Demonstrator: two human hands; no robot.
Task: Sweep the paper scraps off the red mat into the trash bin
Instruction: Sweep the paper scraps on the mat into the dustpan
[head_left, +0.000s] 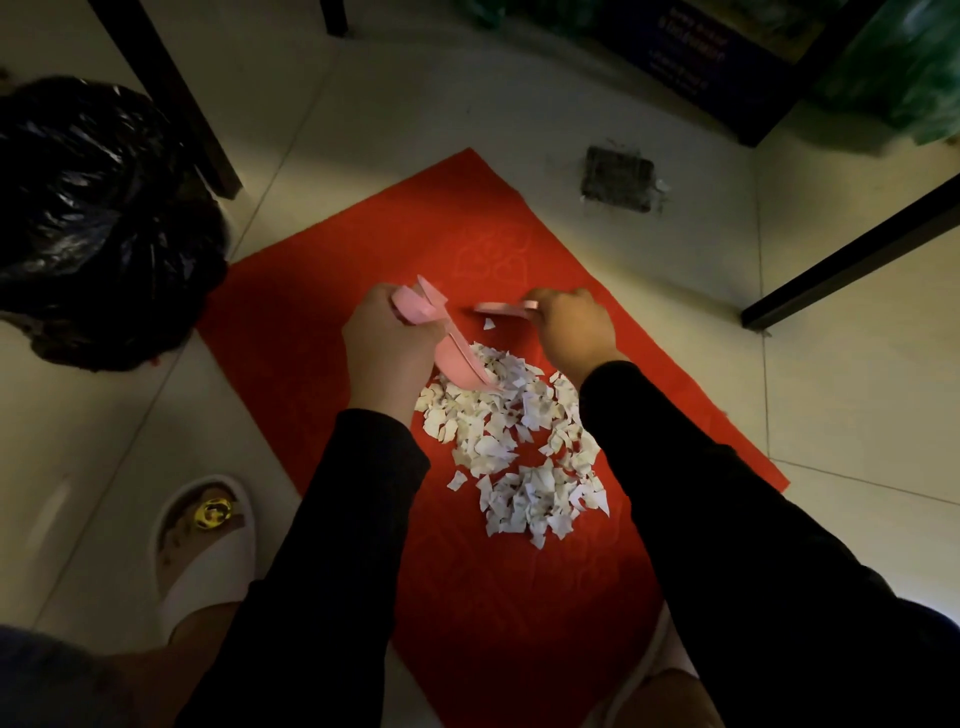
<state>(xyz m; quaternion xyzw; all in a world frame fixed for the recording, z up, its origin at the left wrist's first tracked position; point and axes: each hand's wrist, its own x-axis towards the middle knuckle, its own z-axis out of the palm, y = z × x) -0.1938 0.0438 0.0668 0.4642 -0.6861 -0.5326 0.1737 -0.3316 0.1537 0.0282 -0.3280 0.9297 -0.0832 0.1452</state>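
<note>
A red mat lies on the tiled floor with a heap of white paper scraps on its middle. My left hand grips the handle of a pink dustpan, whose edge rests at the far side of the heap. My right hand grips a pink brush just beyond the heap, close to one stray scrap. The trash bin, lined with a black bag, stands on the floor off the mat's left corner.
A dark table leg stands beside the bin, and a black bar runs along the floor at right. A floor drain sits beyond the mat. My foot in a white slipper is left of the mat.
</note>
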